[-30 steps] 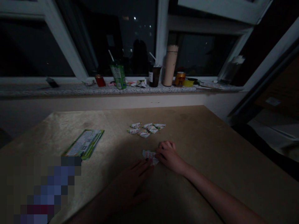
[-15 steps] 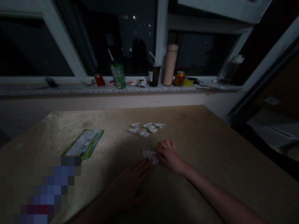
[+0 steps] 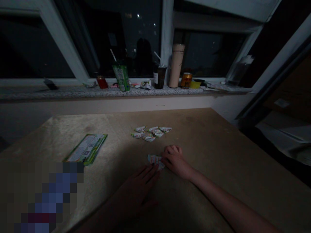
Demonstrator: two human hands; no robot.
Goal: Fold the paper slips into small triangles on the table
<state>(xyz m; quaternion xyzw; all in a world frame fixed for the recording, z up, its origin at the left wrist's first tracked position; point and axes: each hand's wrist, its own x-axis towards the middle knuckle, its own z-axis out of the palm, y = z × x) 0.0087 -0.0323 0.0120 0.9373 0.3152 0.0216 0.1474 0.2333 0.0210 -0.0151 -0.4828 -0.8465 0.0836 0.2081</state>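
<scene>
Head view: hands (image 3: 176,162) still at printed paper (image 3: 153,159); camera dipped slightly.

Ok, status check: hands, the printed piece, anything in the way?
Left hand flat, fingertips at the printed piece. Right hand curled at its right edge; grip unclear. Folded pieces beyond, apart from both hands.

Pretty dim room, windows (image 3: 107,35) basically black, few tiny lights (image 3: 138,15) showing in them. Pale frames (image 3: 167,35), speckled sill (image 3: 184,92) over plain light wall (image 3: 126,105). Big tan table (image 3: 201,139) near wall, kinda shiny toward left.
</scene>
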